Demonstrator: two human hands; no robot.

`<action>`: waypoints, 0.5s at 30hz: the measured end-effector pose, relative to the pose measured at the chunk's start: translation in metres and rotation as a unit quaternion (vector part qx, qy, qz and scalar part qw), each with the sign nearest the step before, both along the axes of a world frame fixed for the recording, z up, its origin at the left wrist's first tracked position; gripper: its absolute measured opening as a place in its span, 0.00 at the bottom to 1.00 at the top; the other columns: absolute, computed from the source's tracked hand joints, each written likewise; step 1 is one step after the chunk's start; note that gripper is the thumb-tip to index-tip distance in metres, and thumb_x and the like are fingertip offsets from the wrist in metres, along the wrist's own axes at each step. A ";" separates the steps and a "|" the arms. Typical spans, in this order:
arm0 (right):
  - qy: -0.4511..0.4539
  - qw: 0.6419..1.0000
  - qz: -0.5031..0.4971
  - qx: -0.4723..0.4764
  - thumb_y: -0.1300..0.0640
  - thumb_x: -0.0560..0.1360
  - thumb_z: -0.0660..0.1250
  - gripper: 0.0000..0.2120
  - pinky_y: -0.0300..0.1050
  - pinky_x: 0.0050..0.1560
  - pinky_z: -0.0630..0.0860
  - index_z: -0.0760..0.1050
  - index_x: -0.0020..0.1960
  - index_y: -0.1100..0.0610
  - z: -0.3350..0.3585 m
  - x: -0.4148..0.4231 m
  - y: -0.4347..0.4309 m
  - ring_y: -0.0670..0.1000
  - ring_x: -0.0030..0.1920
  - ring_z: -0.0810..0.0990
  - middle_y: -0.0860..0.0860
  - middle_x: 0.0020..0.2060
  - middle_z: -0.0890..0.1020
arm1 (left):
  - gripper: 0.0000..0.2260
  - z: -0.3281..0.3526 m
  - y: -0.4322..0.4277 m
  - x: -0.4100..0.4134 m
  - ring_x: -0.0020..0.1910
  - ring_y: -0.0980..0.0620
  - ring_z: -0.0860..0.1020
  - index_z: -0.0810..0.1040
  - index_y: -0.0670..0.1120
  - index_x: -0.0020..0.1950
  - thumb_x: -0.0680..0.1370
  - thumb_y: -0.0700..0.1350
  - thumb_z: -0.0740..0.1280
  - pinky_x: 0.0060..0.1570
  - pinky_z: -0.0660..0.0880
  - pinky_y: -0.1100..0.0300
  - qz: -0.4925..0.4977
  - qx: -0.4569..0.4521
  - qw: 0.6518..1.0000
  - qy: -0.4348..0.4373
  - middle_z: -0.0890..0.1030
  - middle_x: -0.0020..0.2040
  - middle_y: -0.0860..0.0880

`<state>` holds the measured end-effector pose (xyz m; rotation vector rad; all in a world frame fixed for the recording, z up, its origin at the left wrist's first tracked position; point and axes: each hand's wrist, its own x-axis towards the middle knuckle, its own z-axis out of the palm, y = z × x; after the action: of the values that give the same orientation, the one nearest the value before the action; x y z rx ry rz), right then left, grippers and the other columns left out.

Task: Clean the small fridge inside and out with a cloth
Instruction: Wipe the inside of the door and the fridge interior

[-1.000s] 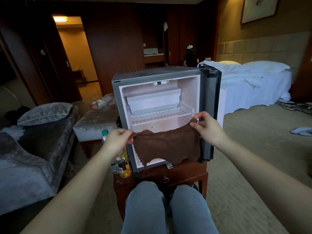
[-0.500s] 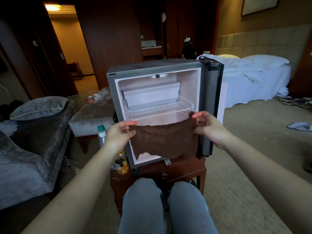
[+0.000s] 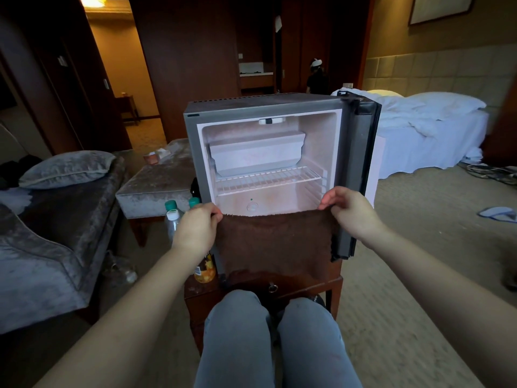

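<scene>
Left hand (image 3: 195, 229) grip: pinching upper left corner of the brown cloth (image 3: 277, 245); water bottles (image 3: 172, 217) just left of this grip. Right hand (image 3: 349, 214) grip: pinching upper right corner, close beside the open door (image 3: 361, 177). Versus half a second ago: pulled flat and taut between the two grips, sag gone, top edge lower against the mini fridge (image 3: 265, 100) opening, under the wire shelf (image 3: 268, 179). Judged: spread ready for folding or wiping; interior not yet wiped.

The room is sitting dim. A warm ceiling lamp (image 3: 92, 1) is glowing top left, cool light is washing over the bed (image 3: 436, 130), the fridge (image 3: 316, 141) interior is catching pale light, and the picture's edges are bending, its corners darkening and softly blurring.
</scene>
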<state>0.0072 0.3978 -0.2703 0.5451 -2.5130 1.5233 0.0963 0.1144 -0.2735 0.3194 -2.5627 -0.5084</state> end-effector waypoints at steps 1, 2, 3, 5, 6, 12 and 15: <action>-0.009 1.000 0.018 0.006 0.73 0.71 0.61 0.16 0.31 0.43 0.71 0.76 0.43 0.53 0.001 0.002 -0.001 0.47 0.44 0.80 0.49 0.42 0.83 | 0.07 -0.001 -0.002 0.000 0.50 0.42 0.76 0.79 0.42 0.52 0.80 0.42 0.62 0.45 0.68 0.57 -0.003 0.008 1.000 -0.013 0.78 0.50 0.42; -0.012 0.999 0.033 0.032 0.70 0.71 0.66 0.13 0.30 0.43 0.70 0.76 0.45 0.53 0.001 0.005 -0.002 0.45 0.44 0.79 0.49 0.44 0.82 | 0.08 -0.001 -0.004 0.000 0.51 0.42 0.75 0.78 0.41 0.53 0.81 0.43 0.61 0.45 0.67 0.56 -0.007 0.019 0.999 -0.026 0.76 0.50 0.43; -0.011 0.996 0.041 0.076 0.67 0.70 0.72 0.12 0.29 0.42 0.69 0.76 0.47 0.52 0.002 0.006 -0.003 0.44 0.43 0.77 0.48 0.45 0.80 | 0.08 -0.001 -0.006 0.001 0.51 0.42 0.75 0.77 0.41 0.53 0.82 0.44 0.60 0.45 0.66 0.56 -0.011 0.032 0.999 -0.038 0.74 0.49 0.43; 0.007 0.982 0.036 0.185 0.62 0.66 0.77 0.17 0.35 0.43 0.68 0.76 0.50 0.52 0.000 0.008 -0.006 0.46 0.45 0.75 0.48 0.46 0.76 | 0.08 -0.001 -0.008 0.002 0.50 0.42 0.74 0.75 0.42 0.53 0.82 0.44 0.58 0.45 0.66 0.55 -0.021 0.068 0.996 -0.050 0.75 0.47 0.44; 0.027 0.971 0.024 0.237 0.61 0.66 0.77 0.18 0.37 0.45 0.67 0.76 0.53 0.53 -0.001 0.008 -0.009 0.48 0.46 0.75 0.49 0.47 0.75 | 0.08 -0.001 -0.008 0.003 0.49 0.43 0.75 0.74 0.41 0.53 0.82 0.44 0.58 0.45 0.67 0.55 -0.027 0.091 0.994 -0.045 0.76 0.46 0.43; 0.025 0.989 -0.025 0.145 0.57 0.72 0.74 0.03 0.39 0.49 0.69 0.81 0.44 0.51 -0.011 0.006 -0.012 0.48 0.48 0.77 0.50 0.45 0.79 | 0.03 -0.005 -0.008 0.008 0.41 0.51 0.74 0.75 0.47 0.51 0.81 0.43 0.62 0.38 0.70 0.60 -0.042 0.269 0.960 0.057 0.75 0.40 0.50; -0.160 0.983 0.017 -0.090 0.60 0.75 0.70 0.01 0.40 0.44 0.74 0.79 0.45 0.55 -0.015 0.015 -0.015 0.47 0.38 0.80 0.52 0.40 0.82 | 0.05 -0.011 -0.009 0.016 0.34 0.49 0.73 0.74 0.53 0.47 0.81 0.44 0.62 0.30 0.72 0.61 -0.035 0.425 0.901 0.079 0.75 0.37 0.46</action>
<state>0.0223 0.3826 -0.2848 0.3405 -2.5582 1.9680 0.1120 0.1052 -0.2842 0.4520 -2.0577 -1.6029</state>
